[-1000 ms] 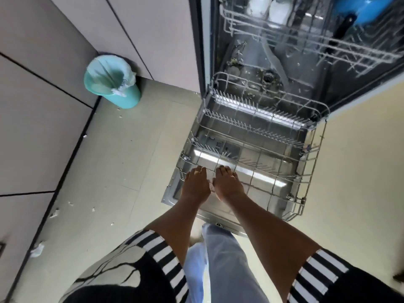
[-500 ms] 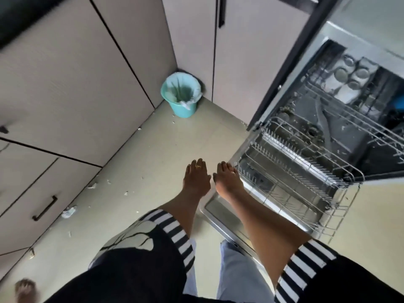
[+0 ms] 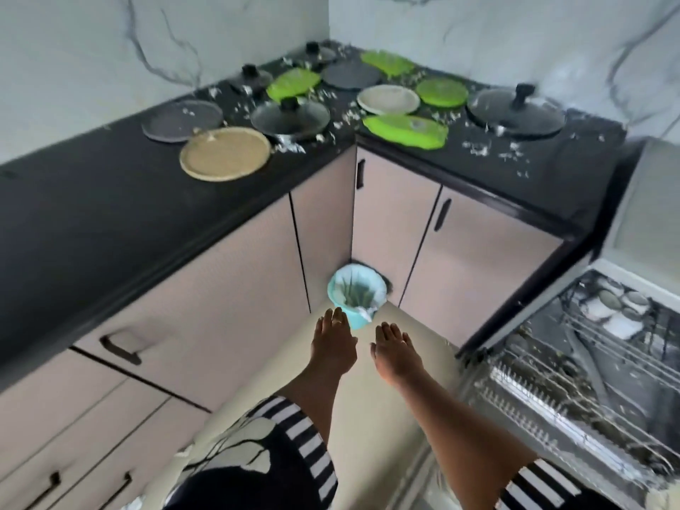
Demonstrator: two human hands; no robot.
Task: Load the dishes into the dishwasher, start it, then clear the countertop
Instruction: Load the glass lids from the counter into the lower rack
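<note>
My left hand (image 3: pixel 333 342) and my right hand (image 3: pixel 395 353) are stretched out side by side over the floor, palms down, fingers loosely together, holding nothing. The open dishwasher (image 3: pixel 596 366) is at the lower right with its lower rack (image 3: pixel 552 410) pulled out; cups sit in the upper rack. On the black corner countertop (image 3: pixel 92 215) lie a tan plate (image 3: pixel 225 153), a cream plate (image 3: pixel 388 99), grey plates (image 3: pixel 182 120), several green plates (image 3: pixel 404 131) and glass pot lids (image 3: pixel 290 117), with scraps scattered among them.
A teal waste bin (image 3: pixel 356 294) with a liner stands on the floor in the cabinet corner, just beyond my hands. Beige cabinet doors and drawers (image 3: pixel 220 296) with black handles run under the countertop. A marble wall rises behind.
My view has swung up and left from the dishwasher rack to the countertop. My hands have come off the lower rack and now hover over the floor near the bin.
</note>
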